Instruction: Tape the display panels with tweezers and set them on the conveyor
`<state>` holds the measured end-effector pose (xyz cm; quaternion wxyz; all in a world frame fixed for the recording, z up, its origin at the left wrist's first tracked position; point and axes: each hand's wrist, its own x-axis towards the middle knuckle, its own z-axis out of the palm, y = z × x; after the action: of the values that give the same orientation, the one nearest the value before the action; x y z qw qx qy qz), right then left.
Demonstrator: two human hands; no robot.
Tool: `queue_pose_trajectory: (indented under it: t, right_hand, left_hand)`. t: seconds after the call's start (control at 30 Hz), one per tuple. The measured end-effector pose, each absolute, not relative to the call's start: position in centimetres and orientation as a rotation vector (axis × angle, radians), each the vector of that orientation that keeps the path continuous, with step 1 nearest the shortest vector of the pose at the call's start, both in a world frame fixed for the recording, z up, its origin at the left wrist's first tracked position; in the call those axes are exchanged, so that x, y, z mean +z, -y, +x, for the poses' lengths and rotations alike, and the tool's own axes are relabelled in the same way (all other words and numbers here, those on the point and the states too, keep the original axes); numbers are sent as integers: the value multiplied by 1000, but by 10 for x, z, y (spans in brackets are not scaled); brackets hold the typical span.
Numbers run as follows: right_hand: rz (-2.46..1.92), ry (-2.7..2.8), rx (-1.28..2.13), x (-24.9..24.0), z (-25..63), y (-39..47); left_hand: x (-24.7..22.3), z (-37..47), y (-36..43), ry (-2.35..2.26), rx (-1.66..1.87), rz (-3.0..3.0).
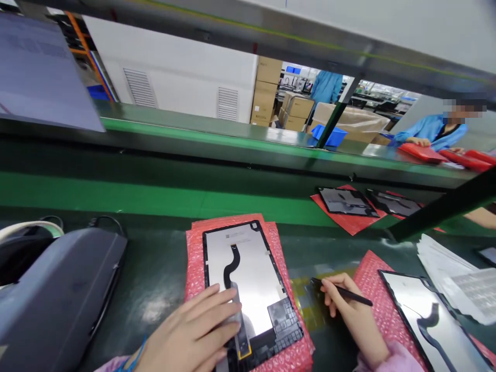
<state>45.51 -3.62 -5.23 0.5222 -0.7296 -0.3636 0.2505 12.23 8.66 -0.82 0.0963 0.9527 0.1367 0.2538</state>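
Note:
A tablet display panel (256,279) lies back-up on a pink bubble-wrap pad (271,232) at the near edge of the bench. A black flex cable (230,263) snakes down its silver back. My left hand (194,330) rests on the panel's lower left, fingers pressing a grey strip (237,310) near the cable's end. My right hand (349,310) is off to the right of the pad, holding black tweezers (344,293) whose tip points left over yellow tape marks (306,299) on the bench.
A second panel (434,315) on pink wrap lies at the right. Two more panels (349,201) sit on red pads on the green conveyor. A grey machine (58,294) is at the left, white sheets (453,274) at the far right. A person in blue (437,132) works across the line.

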Motion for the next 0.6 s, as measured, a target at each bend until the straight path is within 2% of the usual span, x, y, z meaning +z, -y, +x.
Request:
queue_pose_trajectory:
  t: [0.2,0.6]
  right_hand:
    - [-1803,938,640,-56,461,39]
    - [-1709,874,636,-39,449,44]
  left_hand:
    - [-28,118,-96,-309,681,2789]
    - [-24,113,-90,-253,653,2793]
